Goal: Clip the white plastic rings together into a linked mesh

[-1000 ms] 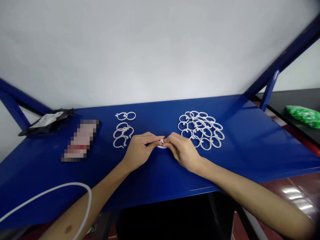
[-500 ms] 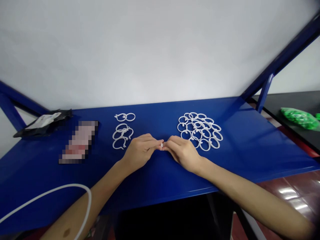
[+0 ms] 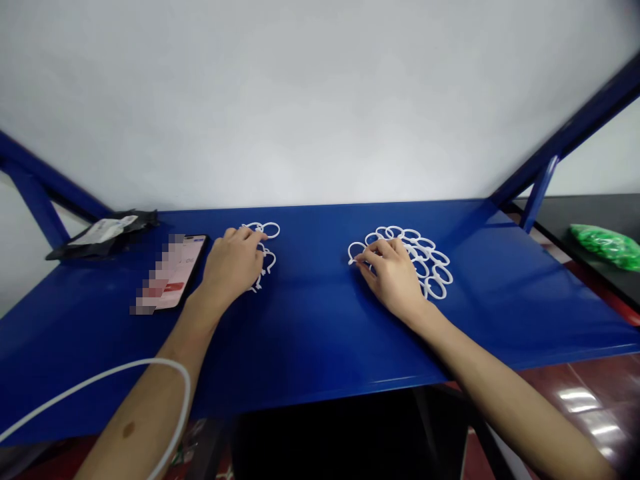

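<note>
My left hand [image 3: 234,263] lies over the small group of white plastic rings on the left, covering part of it. Its index finger reaches over the rings, apart from the other fingers; the thumb is hidden. A closed ring [image 3: 271,231] shows just past the fingertips, and an open ring [image 3: 271,261] lies below them. My right hand [image 3: 393,273] pinches a white plastic ring [image 3: 357,245] by its clasp, at the left edge of the larger ring group [image 3: 436,288]. Several rings there are hidden under this hand.
A phone [image 3: 187,267] lies on the blue table [image 3: 310,333] left of my left hand, with a black plastic packet [image 3: 100,237] behind it. A white cable [image 3: 100,377] loops across my left forearm. Far right, a bag of green pieces [image 3: 605,245] rests on a black surface.
My hands have parted from the middle of the table. The left moved to the left ring group; the right moved to the right group with a white ring.
</note>
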Demonstrator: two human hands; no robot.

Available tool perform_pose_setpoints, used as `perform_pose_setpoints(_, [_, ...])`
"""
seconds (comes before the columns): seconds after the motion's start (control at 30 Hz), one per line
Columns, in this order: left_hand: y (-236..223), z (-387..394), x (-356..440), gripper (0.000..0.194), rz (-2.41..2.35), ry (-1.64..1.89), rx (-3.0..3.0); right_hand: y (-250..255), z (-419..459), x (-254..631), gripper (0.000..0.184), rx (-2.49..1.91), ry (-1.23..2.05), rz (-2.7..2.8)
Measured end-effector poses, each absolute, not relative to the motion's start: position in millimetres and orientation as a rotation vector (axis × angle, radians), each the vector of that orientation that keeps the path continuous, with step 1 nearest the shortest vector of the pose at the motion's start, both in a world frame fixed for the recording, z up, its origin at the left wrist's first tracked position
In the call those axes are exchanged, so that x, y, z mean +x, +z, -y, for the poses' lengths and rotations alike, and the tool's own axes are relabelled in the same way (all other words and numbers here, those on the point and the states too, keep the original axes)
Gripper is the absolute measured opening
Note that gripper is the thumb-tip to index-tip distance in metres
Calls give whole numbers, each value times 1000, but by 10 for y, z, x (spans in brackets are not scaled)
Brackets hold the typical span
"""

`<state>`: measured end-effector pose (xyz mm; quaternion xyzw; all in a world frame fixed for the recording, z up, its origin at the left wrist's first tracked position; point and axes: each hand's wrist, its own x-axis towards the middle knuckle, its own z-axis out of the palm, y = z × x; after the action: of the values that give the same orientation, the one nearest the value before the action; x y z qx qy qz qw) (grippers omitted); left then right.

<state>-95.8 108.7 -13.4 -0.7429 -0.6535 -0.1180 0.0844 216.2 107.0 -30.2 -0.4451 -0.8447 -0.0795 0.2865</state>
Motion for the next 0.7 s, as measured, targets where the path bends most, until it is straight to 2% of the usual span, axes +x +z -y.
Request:
perform_pose_setpoints(0.3, [-183,-1103,-1155,37,2052,-50,-2245,-342,-1097,2198,19,-1221,-308,2288])
perform_pose_setpoints(0.7, [-180,-1120,-1160,30,1975,-217,-2232,-334,-1073,2187,12,-1239,-305,2324])
